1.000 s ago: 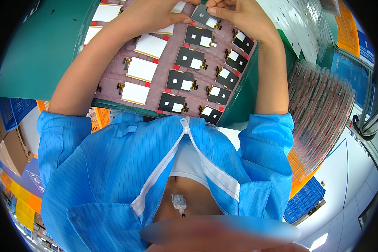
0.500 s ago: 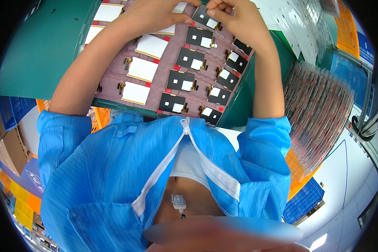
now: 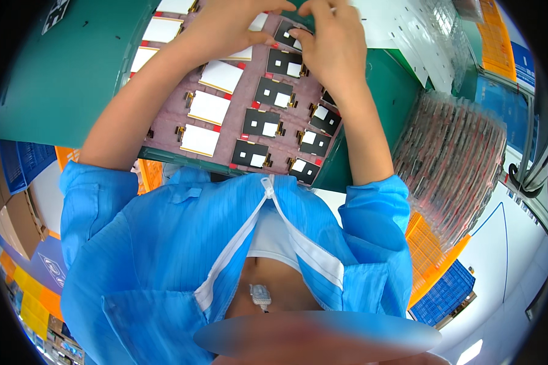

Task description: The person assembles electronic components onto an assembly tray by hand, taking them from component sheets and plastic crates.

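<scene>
We're keeping the black panel (image 3: 285, 34) between our hands in the mauve tray (image 3: 248, 79), long axis slanting upper left to lower right, larger white patch facing lower right. Left hand (image 3: 234, 25) is curling, thumb by its left edge; right hand (image 3: 336, 52) is overlapping its right end. We can't tell if either is gripping.

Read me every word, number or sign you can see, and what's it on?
None can be read clearly.
Purple box, left: white printed marks, too small to read.
Black patch, top left: pale marks, too small to read.
Black panels: no lettering that shows.
</scene>
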Motion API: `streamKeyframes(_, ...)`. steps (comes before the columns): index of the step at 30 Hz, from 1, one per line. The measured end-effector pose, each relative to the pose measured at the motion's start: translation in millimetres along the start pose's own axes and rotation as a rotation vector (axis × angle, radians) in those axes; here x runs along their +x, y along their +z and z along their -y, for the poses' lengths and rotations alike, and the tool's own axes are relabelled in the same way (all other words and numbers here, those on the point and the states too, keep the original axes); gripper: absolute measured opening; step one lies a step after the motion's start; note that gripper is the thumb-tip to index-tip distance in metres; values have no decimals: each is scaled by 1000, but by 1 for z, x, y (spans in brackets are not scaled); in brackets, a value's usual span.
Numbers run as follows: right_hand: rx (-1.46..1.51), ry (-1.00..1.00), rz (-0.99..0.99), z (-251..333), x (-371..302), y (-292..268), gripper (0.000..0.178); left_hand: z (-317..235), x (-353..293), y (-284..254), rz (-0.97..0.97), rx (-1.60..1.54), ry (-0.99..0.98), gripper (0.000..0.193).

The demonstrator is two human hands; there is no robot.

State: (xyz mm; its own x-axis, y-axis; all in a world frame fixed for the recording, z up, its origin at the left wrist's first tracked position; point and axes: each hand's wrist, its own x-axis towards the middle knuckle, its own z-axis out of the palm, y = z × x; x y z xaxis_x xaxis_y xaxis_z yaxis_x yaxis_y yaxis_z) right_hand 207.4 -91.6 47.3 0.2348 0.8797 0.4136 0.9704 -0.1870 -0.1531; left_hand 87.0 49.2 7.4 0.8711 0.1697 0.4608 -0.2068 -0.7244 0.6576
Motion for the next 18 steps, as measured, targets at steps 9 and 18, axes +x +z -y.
streamKeyframes(9, 148, 64, 162, -36, -4, 12, 16, 11, -2, 0, 119, 328, -15, 40)
streamKeyframes(18, 206, 310, -121, -148, 113, 52, 22, -33, 23, -45, 145, -87, -215, 36)
